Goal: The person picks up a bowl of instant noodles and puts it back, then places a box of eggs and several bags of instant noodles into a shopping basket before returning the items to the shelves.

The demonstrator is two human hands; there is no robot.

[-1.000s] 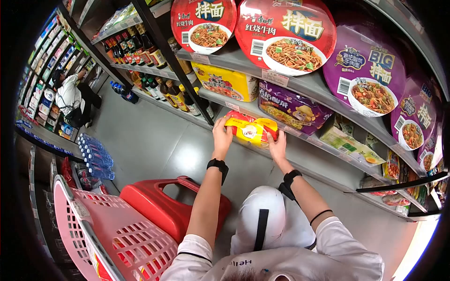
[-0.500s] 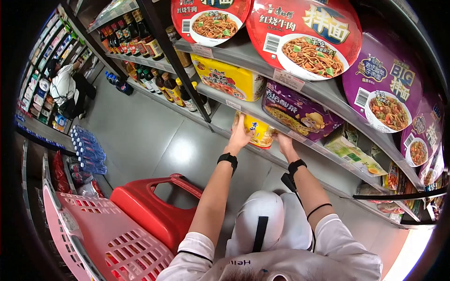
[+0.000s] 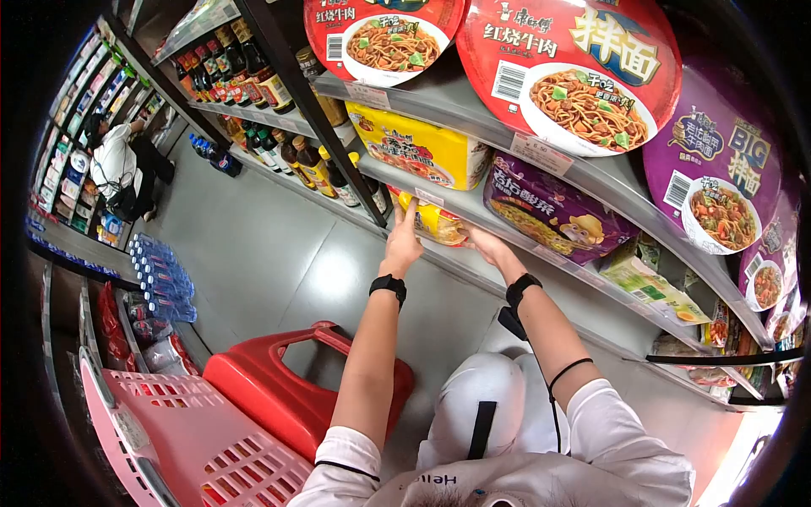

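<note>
A yellow pack of instant noodles (image 3: 433, 225) sits low on the bottom shelf, partly hidden under the shelf above. My left hand (image 3: 403, 241) grips its left end, fingers stretched over the near face. At the pack's right end, my right hand (image 3: 490, 248) holds the corner with bent fingers. Both wrists wear black bands. Just above, a larger yellow noodle pack (image 3: 414, 148) and a purple noodle pack (image 3: 553, 207) stand on the middle shelf.
Large red noodle bowls (image 3: 566, 72) and a purple bowl (image 3: 714, 160) fill the upper shelf. A red step stool (image 3: 279, 389) and a pink shopping basket (image 3: 194, 422) are at my left. Sauce bottles (image 3: 317, 165), bottled water (image 3: 160, 275) and another person (image 3: 114, 160) are farther left.
Both hands have moved left along the bottom shelf with the yellow noodle pack, which now sits closer to the shelf post and further under the shelf above. My view has shifted slightly.
</note>
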